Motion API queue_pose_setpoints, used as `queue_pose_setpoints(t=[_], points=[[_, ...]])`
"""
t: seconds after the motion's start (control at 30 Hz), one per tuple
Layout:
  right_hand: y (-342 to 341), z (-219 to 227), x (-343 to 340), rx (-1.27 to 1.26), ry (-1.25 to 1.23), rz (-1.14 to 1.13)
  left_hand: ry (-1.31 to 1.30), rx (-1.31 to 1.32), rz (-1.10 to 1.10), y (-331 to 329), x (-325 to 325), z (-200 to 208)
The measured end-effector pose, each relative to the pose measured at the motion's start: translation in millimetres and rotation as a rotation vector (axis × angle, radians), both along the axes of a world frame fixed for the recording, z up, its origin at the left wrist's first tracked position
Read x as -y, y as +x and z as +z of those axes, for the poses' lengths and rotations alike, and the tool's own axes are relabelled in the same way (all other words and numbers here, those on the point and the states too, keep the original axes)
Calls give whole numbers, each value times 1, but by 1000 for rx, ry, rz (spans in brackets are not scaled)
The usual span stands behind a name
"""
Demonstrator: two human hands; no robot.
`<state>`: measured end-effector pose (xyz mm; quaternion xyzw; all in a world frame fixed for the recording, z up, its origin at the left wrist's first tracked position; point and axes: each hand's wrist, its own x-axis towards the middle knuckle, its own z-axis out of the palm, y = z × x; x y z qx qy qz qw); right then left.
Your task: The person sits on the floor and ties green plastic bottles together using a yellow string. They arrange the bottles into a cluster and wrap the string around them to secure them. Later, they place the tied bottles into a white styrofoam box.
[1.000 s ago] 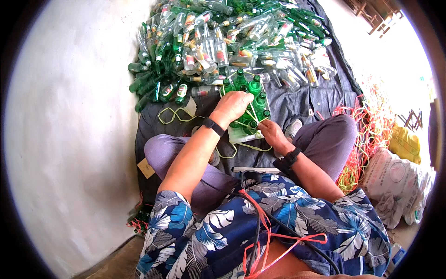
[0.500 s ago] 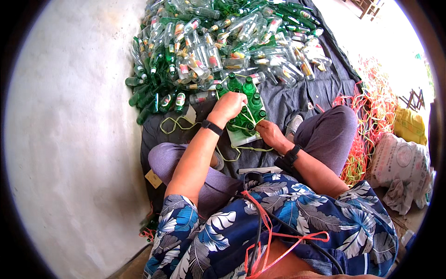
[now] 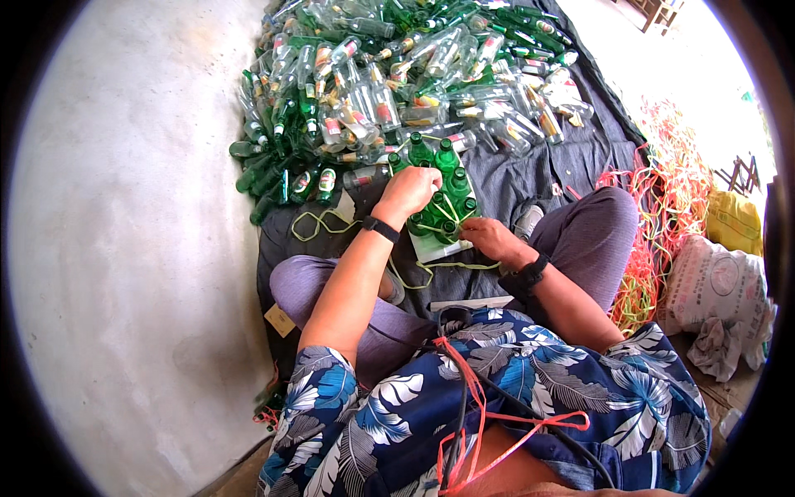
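Several green glass bottles [image 3: 459,179] stand upright in a tight group on a white board [image 3: 429,248] between my bent legs. A thin yellow-green plastic strap [image 3: 451,209] runs round and across the bottle necks. My left hand [image 3: 411,190] is closed over the left side of the group, its fingers pinching the strap and hiding some bottles. Low beside the near right bottle, my right hand [image 3: 492,239] is closed with its fingertips on the strap. The strap's loose length [image 3: 451,265] trails on the dark sheet in front of the board.
A large heap of clear and green bottles [image 3: 414,74] lies beyond on a black sheet [image 3: 530,178]. To the right are tangled pink and yellow straps [image 3: 662,207], a yellow sack [image 3: 734,220] and a white sack [image 3: 719,286]. A pale wall [image 3: 141,232] borders the left.
The whole view has shifted slightly, moving the scene a little to the right. Both hands stay at the strap; the right fingers have moved slightly up against the near bottle.
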<state>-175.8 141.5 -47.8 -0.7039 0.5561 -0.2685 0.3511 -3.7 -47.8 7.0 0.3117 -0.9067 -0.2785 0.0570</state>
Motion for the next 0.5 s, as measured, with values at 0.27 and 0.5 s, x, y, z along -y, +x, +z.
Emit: queue_pose_setpoints(t=[0.27, 0.5], points=[[-3, 23, -1, 32, 34, -39, -139, -15, -28, 8, -16, 16], [-5, 28, 3, 85, -62, -84, -163, 51, -147, 6, -71, 42]])
